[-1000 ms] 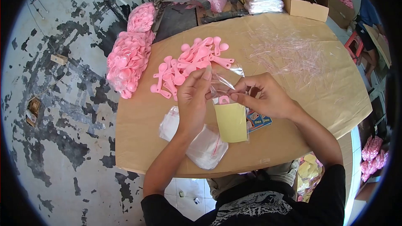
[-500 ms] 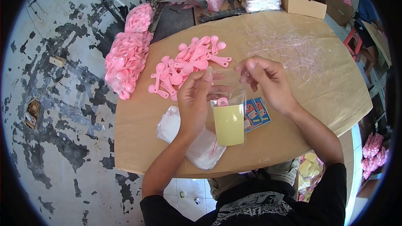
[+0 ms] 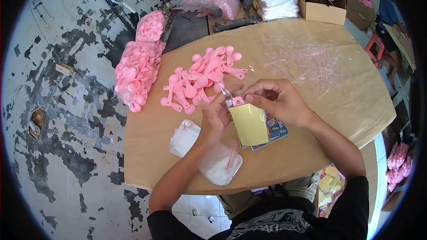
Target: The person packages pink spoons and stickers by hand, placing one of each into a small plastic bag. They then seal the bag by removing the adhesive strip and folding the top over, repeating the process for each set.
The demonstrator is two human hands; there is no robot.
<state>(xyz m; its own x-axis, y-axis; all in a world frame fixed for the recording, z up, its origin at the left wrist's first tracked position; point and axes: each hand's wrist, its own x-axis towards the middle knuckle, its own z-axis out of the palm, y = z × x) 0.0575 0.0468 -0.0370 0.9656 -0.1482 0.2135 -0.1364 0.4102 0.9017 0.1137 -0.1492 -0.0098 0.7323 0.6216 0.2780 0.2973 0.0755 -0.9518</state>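
Two-handed holding of a clear bag (image 3: 243,138) just above the table (image 3: 338,120), near the body-side edge and slightly tilted. Pinching the bag's top edge with the right hand (image 3: 279,103), thumb and forefinger closed on the plastic, other fingers curled in. Gripping the bag's left edge with the left hand (image 3: 212,116), fingers bent round it. Blurring there, so exact finger contact hard to tell.

Showing inside the bag: a yellow card (image 3: 250,125) filling most of it, plus one pink spoon (image 3: 238,102) at the top, right by the right thumb. Partly covering some printed blue cards (image 3: 276,131) lying flat on the table just behind the bag's right side.

Lying near, just beyond the hands: a loose pile of pink spoons (image 3: 202,78). Sitting under the left wrist: a heap of empty clear bags (image 3: 218,160). Spreading across the far right of the table: thin clear plastic strips (image 3: 307,58). Hanging off the table's left edge: a big sack of pink spoons (image 3: 138,71).

Standing past the far edge: cardboard boxes (image 3: 321,8) and stacked white packets (image 3: 278,3). Sitting at far right, well apart: another person (image 3: 391,15), mostly cut off.
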